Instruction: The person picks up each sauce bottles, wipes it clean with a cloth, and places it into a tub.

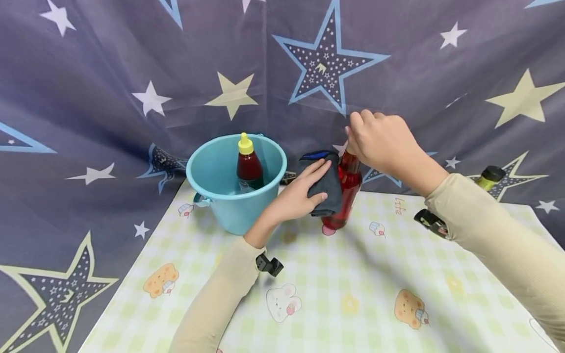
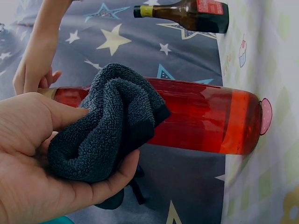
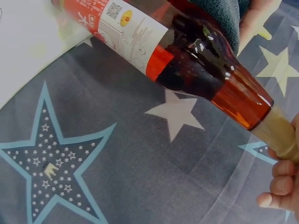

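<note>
My right hand (image 1: pixel 379 142) grips the top of a glass bottle of red liquid (image 1: pixel 350 191) by its neck. The bottle leans slightly, with its base at or just above the tablecloth; I cannot tell which. In my left hand (image 1: pixel 300 193) is a folded dark grey cloth (image 1: pixel 328 193), held against the bottle's side. The left wrist view shows the terry cloth (image 2: pixel 107 121) bunched between thumb and fingers, covering part of the red bottle (image 2: pixel 196 116). A white and red label (image 3: pixel 135 37) shows on the bottle in the right wrist view.
A light blue bucket (image 1: pixel 238 211) stands left of the cloth, holding a dark red squeeze bottle (image 1: pixel 249 166) with a yellow cap. Behind my right sleeve is another bottle (image 1: pixel 487 179) with a black cap. A star-patterned curtain (image 1: pixel 185 59) hangs behind the checked tablecloth (image 1: pixel 344 274).
</note>
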A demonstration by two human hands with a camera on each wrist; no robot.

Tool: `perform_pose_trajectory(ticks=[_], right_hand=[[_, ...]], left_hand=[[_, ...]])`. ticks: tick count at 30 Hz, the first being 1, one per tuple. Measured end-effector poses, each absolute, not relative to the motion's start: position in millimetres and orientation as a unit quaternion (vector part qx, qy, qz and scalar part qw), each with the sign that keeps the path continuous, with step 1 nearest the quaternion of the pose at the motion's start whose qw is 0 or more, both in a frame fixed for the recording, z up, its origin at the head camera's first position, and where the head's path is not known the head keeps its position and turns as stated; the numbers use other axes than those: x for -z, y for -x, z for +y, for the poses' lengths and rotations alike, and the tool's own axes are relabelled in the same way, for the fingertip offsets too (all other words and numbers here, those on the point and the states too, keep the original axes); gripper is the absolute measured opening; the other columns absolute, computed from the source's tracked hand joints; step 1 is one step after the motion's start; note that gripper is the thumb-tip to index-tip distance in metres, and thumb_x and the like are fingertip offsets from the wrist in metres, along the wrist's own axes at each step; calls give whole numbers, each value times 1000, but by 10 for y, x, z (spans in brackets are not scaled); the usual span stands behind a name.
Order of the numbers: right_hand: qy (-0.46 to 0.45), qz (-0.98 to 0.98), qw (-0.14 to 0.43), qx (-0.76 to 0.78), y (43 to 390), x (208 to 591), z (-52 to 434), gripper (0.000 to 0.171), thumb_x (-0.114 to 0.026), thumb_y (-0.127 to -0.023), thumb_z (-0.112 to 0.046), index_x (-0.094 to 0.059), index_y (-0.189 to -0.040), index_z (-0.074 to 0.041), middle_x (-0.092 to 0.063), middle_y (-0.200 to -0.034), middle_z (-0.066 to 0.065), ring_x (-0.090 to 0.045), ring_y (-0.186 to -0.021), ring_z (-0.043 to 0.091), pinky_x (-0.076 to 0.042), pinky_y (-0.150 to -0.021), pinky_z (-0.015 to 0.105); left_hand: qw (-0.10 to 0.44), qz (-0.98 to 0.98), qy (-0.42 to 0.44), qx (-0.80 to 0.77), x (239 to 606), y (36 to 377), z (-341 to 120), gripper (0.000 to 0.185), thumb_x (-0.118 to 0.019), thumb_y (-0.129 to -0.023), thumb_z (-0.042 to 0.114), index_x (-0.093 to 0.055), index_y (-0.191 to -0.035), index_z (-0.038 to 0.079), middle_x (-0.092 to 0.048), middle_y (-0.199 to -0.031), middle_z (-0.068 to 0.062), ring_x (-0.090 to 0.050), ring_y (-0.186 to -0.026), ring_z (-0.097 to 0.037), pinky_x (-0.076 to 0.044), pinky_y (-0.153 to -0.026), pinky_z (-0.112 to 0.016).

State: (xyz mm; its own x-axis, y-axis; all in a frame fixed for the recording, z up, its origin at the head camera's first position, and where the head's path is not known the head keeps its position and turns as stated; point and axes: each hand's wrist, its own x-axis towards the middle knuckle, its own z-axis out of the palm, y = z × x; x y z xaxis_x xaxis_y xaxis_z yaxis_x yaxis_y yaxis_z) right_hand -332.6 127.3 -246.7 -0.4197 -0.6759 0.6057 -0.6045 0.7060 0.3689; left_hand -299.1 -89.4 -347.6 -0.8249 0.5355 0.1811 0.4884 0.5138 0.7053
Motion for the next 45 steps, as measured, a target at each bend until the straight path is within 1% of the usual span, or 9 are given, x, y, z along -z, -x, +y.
perform_pose_trajectory(ticks=[12,23,32,38,45], right_hand=[[-375,-837,398,34,3413,2388,1208,36,-40,-107,-18,-45,-77,1,-38,-63,11,-34,-47,26,-25,-42,35],[-364,-843,396,28,3416,2428,1173,36,-40,-108,-20,-45,-78,1,-39,-63,11,-37,-48,28,-27,-43,35],[-358,-845,397,23,3403,2467,1180,36,-40,-108,-19,-46,-78,1,-39,-64,11,-36,-48,27,-27,-43,35],[-354,-845,401,23,3386,2496,1206,36,-41,-107,-19,-46,-77,1,-39,-63,11,-36,-48,27,-27,-43,35],[-351,-847,399,27,3345,2526,1258,37,-39,-108,-20,-46,-78,1,-39,-63,10,-36,-48,27,-26,-43,34]], left_hand=[[18,872,-283,-399,3380,3077,-923,74,-60,-103,15,-20,-165,22,-11,-173,-4,-14,-159,-23,-26,-126,-46],[15,871,-282,-402,3413,3075,-941,73,-60,-103,13,-21,-164,19,-12,-172,-7,-15,-159,-24,-25,-126,-46],[16,869,-281,-406,3437,3055,-921,72,-60,-103,12,-22,-164,17,-13,-172,-7,-15,-159,-25,-25,-126,-46],[21,868,-282,-407,3456,3044,-903,73,-60,-103,11,-22,-164,18,-13,-172,-7,-15,-159,-24,-26,-126,-46],[24,863,-291,-412,3489,3034,-891,74,-61,-102,10,-23,-164,20,-13,-172,-5,-16,-159,-24,-27,-125,-46]])
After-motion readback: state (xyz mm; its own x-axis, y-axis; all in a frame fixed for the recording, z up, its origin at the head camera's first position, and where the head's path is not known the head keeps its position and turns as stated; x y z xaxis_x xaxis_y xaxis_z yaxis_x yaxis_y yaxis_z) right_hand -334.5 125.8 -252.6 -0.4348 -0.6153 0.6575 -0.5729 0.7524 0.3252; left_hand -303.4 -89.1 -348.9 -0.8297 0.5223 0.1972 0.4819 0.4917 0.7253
